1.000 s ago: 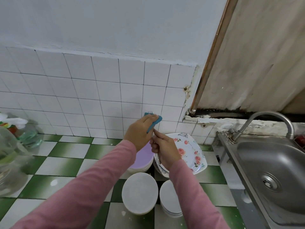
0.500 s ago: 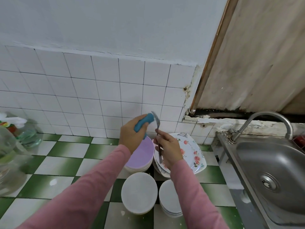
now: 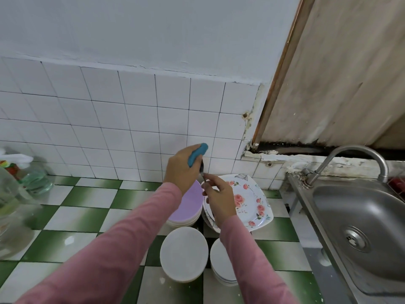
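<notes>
A blue cloth (image 3: 198, 155) is clenched in the left grip (image 3: 180, 168) and folded over the upper end of a metal utensil (image 3: 201, 170), apparently for wiping. The utensil's handle is pinched in the right grip (image 3: 220, 199) and kept upright above the floral plate (image 3: 252, 200) on the tabletop (image 3: 92, 196), probably so that it is steadied.

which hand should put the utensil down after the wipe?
Probably right. The right hand pinches the metal utensil by its handle, over the floral plate; the left hand grips the blue sponge.
</notes>
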### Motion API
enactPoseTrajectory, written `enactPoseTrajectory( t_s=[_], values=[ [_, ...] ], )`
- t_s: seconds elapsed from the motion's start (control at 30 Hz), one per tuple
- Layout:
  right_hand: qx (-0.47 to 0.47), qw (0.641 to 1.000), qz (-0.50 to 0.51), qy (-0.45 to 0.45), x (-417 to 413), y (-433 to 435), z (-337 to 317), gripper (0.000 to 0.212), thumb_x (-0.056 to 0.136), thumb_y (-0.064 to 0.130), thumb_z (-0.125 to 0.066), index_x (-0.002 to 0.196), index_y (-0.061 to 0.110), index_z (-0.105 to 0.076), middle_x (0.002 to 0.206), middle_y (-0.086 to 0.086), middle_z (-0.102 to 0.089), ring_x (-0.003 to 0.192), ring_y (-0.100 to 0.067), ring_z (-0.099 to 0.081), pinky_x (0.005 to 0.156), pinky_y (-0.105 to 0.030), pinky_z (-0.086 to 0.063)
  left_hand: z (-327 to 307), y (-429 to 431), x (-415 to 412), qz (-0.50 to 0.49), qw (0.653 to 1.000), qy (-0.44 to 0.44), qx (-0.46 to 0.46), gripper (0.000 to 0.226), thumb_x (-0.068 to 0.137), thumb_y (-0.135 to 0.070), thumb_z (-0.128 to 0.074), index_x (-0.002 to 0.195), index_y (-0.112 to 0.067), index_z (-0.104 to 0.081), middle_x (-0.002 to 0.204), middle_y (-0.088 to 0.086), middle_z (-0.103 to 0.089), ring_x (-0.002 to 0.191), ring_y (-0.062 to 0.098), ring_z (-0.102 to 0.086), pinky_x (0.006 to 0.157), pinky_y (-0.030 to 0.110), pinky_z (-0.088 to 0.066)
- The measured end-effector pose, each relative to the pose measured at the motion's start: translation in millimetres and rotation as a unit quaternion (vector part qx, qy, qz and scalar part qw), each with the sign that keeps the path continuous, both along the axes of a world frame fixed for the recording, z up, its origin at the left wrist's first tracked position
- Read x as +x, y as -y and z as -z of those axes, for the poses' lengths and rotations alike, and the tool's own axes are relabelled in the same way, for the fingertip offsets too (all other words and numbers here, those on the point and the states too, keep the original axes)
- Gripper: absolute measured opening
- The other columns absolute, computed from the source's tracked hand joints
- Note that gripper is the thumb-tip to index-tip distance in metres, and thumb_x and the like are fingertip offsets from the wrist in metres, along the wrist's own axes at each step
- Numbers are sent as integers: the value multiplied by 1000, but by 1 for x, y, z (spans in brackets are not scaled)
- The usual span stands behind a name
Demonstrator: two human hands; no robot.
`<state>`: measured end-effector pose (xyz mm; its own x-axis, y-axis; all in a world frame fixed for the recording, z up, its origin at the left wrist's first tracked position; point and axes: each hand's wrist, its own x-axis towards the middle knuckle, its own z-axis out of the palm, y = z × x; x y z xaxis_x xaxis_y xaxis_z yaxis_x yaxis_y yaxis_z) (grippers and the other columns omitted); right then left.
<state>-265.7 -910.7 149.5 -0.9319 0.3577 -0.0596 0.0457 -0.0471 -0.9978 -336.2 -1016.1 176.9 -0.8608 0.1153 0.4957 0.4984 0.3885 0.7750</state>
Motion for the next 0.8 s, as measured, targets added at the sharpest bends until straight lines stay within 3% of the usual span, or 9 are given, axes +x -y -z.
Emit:
enactPoseTrajectory(
  t_s=[0.07, 0.27, 0.37, 0.47, 0.67, 0.8],
  values=[
    [-12, 1000, -1, 1, 1, -1, 1, 29, 97, -2, -53, 107, 20, -69, 83, 0, -65, 67, -12, -58, 60, -17, -46, 0, 0, 1, 2, 1000, 9, 1, 33, 94, -13, -62, 127, -18, -65, 114, -11, -66, 102, 5, -61, 91, 6, -44],
    [-55, 998, 15, 1, -8, -5, 2, 27, 98, -1, -54, 116, 10, -70, 84, -4, -64, 61, -8, -56, 55, -20, -45, 18, -10, 21, 55, 998, 1, 15, 35, 92, -13, -66, 127, -17, -64, 120, -7, -67, 106, 10, -65, 94, 22, -52],
    [-53, 999, -8, -1, -2, -6, 3, 30, 97, 0, -54, 119, 14, -69, 84, 2, -66, 66, -9, -56, 59, -20, -45, 4, -5, 12, -4, 989, 91, 114, 29, 93, -22, -66, 122, -27, -67, 105, -19, -68, 96, 0, -64, 87, 14, -50],
    [-62, 998, -3, -3, -5, -5, 2, 31, 98, 1, -55, 121, 16, -69, 89, 4, -67, 67, -8, -56, 61, -21, -47, 1, -4, 12, 20, 980, 124, 152, 28, 93, -25, -67, 120, -30, -66, 104, -27, -65, 95, -11, -61, 82, 7, -48],
    [-51, 999, 5, -4, -9, -7, 0, 32, 99, 4, -55, 123, 18, -69, 102, 2, -69, 70, -7, -55, 62, -17, -47, 9, -3, 7, 22, 966, 167, 195, 26, 91, -27, -69, 117, -28, -70, 108, -16, -70, 101, 5, -65, 89, 23, -54],
    [-51, 998, -35, 2, -3, -1, 6, 31, 100, 5, -55, 118, 24, -70, 101, 2, -71, 76, -10, -55, 66, -19, -48, -1, 0, -2, -12, 960, 172, 223, 22, 91, -25, -68, 113, -25, -70, 106, -14, -71, 99, 5, -66, 86, 17, -53]
  ],
)
